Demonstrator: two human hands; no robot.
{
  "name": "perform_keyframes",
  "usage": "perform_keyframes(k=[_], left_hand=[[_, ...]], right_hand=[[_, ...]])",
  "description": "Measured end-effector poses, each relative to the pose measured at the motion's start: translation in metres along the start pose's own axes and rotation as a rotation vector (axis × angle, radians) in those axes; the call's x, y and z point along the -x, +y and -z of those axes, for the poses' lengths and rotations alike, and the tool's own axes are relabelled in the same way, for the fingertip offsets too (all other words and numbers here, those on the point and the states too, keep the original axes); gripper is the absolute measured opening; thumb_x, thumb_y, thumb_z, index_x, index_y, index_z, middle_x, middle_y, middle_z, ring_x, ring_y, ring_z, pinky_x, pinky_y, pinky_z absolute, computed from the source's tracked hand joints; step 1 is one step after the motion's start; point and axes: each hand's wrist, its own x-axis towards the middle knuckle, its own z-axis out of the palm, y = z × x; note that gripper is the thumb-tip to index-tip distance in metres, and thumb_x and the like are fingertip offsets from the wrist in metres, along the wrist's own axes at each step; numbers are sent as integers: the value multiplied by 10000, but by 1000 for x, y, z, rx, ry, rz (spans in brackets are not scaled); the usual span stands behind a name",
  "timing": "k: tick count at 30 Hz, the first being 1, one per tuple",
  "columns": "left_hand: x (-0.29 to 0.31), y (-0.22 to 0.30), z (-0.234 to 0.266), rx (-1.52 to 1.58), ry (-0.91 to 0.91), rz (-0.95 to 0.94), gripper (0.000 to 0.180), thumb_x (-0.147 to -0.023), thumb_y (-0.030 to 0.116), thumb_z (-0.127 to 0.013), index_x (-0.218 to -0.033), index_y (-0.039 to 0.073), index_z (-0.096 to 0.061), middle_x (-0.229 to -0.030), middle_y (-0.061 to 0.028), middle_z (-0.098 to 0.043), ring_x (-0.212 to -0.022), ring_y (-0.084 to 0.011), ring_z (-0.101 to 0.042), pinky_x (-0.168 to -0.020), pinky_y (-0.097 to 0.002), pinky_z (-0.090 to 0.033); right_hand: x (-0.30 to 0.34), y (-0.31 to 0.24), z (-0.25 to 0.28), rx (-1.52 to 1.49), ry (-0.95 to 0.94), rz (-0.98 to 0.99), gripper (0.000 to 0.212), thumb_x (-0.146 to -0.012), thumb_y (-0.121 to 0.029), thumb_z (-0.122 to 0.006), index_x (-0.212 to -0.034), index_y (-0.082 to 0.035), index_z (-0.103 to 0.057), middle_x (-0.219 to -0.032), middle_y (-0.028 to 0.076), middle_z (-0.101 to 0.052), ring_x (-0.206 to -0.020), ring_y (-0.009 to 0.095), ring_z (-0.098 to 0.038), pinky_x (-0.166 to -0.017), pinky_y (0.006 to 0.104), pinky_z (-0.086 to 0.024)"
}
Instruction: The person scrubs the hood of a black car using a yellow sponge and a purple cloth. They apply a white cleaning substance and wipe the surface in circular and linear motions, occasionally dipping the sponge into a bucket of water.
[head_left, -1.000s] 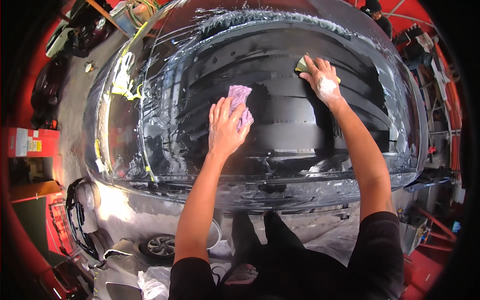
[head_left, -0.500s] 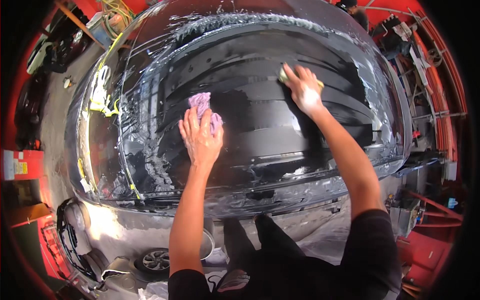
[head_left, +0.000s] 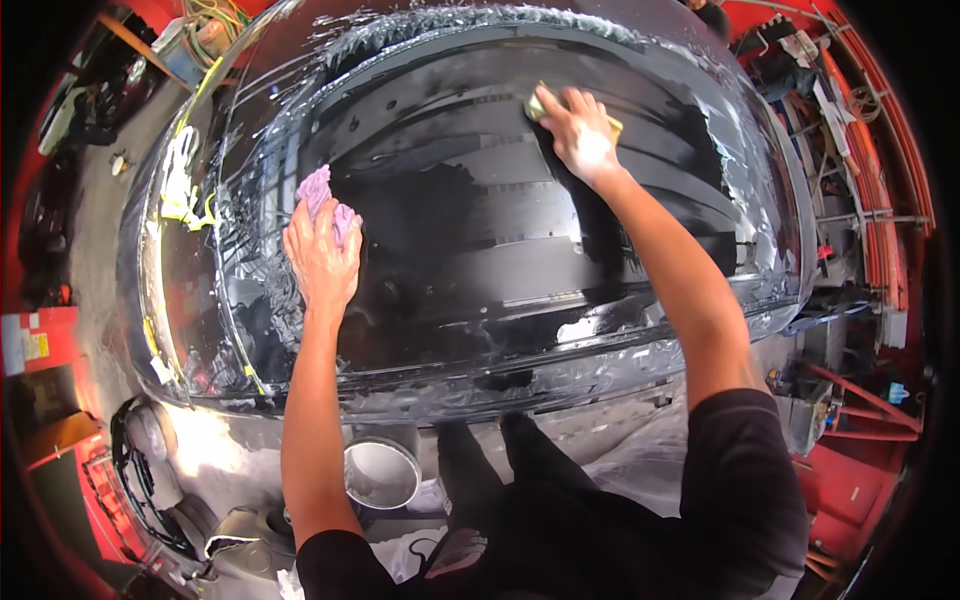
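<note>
A broad, glossy black car panel [head_left: 450, 230] spreads in front of me, wet and smooth in the middle, with whitish suds or residue [head_left: 480, 17] around its edges. On its left part, my left hand [head_left: 323, 265] is closed over a crumpled pink cloth [head_left: 316, 188], which sticks out past the fingertips. Toward the far side, my right hand [head_left: 578, 138] presses down on a yellowish sponge-like pad [head_left: 534, 107], mostly covered by the palm and fingers. White suds cling to the back of that hand.
Below the car's near edge stands a round bucket [head_left: 383, 472] on the floor. Yellow tape [head_left: 152, 335] runs along the car's left side. A metal rack [head_left: 870, 215] with red bars is at the right. Part of another person [head_left: 712, 18] shows at the far right.
My left hand has moved left with the pink cloth. My right hand has slid farther away and slightly left with the pad. The bucket now shows more fully beside my left arm.
</note>
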Motion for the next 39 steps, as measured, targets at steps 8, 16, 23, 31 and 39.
perform_keyframes(k=[8, 16, 23, 31, 39], left_hand=[[-12, -61, 22, -90, 44, -79, 497, -977, 375, -772, -1386, 100, -716, -1501, -218, -582, -1392, -414, -539, -1182, -548, -382], [-11, -57, 9, 32, 5, -83, 553, -974, 363, -786, -1443, 94, -675, -1481, -242, -585, -1366, -447, -549, -1177, -551, -395], [-12, -65, 17, 41, 55, -60, 660, -968, 338, -797, -1544, 90, -589, -1473, -244, -583, -1365, -449, -545, -1183, -551, -392], [-15, -68, 17, -6, 21, -48, 558, -982, 356, -777, -1471, 110, -669, -1506, -266, -572, -1378, -460, -542, -1189, -552, -391], [-17, -46, 10, 5, -16, -69, 516, -1023, 333, -747, -1471, 91, -662, -1533, -284, -552, -1429, -460, -526, -1213, -542, -380]], right_hand=[[139, -19, 45, -178, -61, 111, 662, -887, -103, -818, -1526, -175, -659, -1367, 241, -627, -1181, 404, -623, -978, 493, -508], [-18, -19, -13, -32, 23, 8, 538, -953, -196, -773, -1480, -181, -660, -1218, 165, -655, -1112, 376, -624, -930, 499, -499], [83, -26, 32, -282, -4, 328, 714, -887, -136, -801, -1572, -200, -610, -1260, 186, -606, -1090, 388, -602, -938, 492, -478], [30, -36, 7, -183, 23, 103, 597, -913, -167, -804, -1495, -202, -677, -1328, 168, -643, -1159, 375, -627, -977, 475, -488], [10, 35, -1, -105, 48, 81, 536, -993, -173, -736, -1521, -202, -648, -1337, 173, -646, -1196, 388, -612, -988, 485, -478]])
